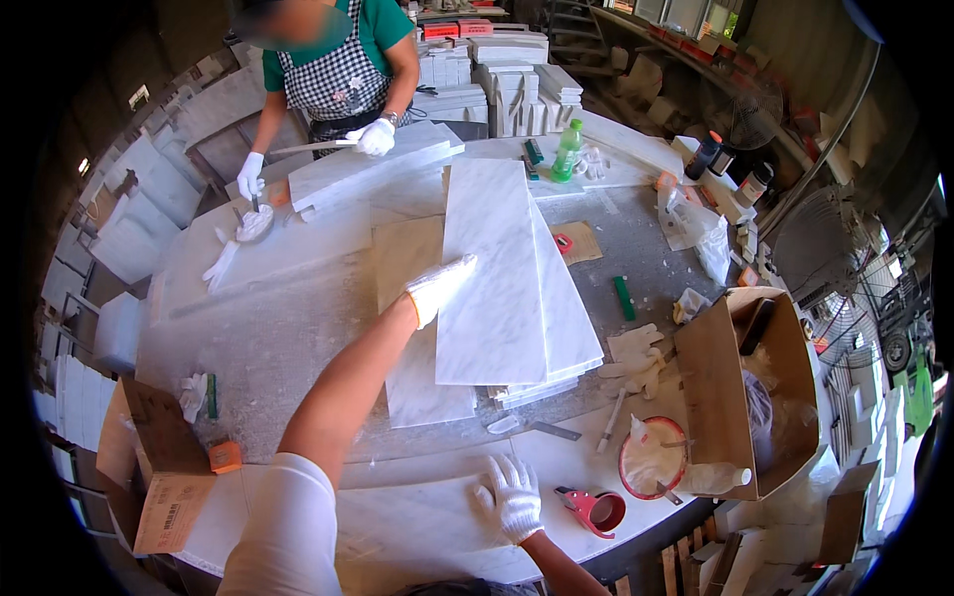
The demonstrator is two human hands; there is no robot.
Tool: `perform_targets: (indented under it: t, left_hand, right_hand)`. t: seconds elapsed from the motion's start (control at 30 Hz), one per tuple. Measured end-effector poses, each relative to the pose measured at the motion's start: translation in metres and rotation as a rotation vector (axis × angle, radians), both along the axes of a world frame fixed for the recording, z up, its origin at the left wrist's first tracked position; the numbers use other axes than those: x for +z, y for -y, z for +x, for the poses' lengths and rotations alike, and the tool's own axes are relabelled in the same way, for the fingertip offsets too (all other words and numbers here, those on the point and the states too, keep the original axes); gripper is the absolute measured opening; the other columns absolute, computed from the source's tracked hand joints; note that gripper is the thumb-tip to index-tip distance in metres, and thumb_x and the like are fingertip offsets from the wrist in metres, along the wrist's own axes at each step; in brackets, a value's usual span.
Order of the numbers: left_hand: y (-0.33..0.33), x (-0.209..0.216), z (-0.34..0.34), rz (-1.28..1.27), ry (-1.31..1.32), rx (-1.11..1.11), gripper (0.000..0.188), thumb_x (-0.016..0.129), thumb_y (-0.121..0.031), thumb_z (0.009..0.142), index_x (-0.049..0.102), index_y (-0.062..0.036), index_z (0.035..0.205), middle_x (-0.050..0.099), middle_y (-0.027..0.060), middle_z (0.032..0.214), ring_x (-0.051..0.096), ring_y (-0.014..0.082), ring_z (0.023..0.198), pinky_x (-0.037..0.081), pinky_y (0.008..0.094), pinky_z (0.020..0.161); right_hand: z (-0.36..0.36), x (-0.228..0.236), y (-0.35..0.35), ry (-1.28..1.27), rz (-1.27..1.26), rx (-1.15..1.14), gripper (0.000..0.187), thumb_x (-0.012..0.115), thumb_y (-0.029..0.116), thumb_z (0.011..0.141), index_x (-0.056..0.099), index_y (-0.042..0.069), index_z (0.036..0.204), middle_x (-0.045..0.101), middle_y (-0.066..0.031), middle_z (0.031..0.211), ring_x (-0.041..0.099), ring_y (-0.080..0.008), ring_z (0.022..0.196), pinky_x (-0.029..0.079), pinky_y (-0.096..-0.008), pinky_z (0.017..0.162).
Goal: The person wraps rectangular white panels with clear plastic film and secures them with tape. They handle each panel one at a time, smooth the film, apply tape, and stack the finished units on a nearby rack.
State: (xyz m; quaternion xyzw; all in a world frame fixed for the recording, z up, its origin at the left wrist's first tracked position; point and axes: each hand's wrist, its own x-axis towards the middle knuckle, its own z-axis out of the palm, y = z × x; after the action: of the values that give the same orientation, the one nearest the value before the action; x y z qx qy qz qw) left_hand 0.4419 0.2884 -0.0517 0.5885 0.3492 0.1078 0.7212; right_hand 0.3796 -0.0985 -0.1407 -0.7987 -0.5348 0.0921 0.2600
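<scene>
My left hand (443, 288), in a white glove, lies on the upper of several stacked white marble slabs (492, 328), its fingers stretched across the surface near the left edge. A second slab (568, 308) fans out to the right beneath it, and another slab (427, 395) lies flat to the left. My right hand (513, 502), also gloved, rests spread on a long white slab (407, 521) along the table's near edge, holding nothing. Just right of it is a red tape dispenser (593, 512). A thin metal strip (555, 430) lies beyond that hand.
Across the table a co-worker in a checked apron (338, 79) holds a long pale strip (318, 146) and reaches to a bowl (254, 223). At right stand a paste bowl (653, 457), a cardboard box (711, 392) and a green bottle (567, 152). Another box (169, 512) is at left.
</scene>
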Motion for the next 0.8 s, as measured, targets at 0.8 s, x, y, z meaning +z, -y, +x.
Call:
perform_targets:
  t: [0.8]
  left_hand:
    - [0.227, 0.177, -0.351, 0.897, -0.835, -0.516, 0.041, 0.064, -0.04, 0.09, 0.066, -0.0038, 0.109, 0.066, 0.0182, 0.099, 0.065, 0.0356, 0.092, 0.051, 0.0408, 0.084]
  right_hand:
    - [0.028, -0.014, -0.007, -0.099, -0.179, 0.048, 0.031, 0.052, 0.035, 0.095, 0.067, 0.02, 0.118, 0.061, -0.0057, 0.128, 0.051, -0.0356, 0.121, 0.04, -0.0484, 0.1]
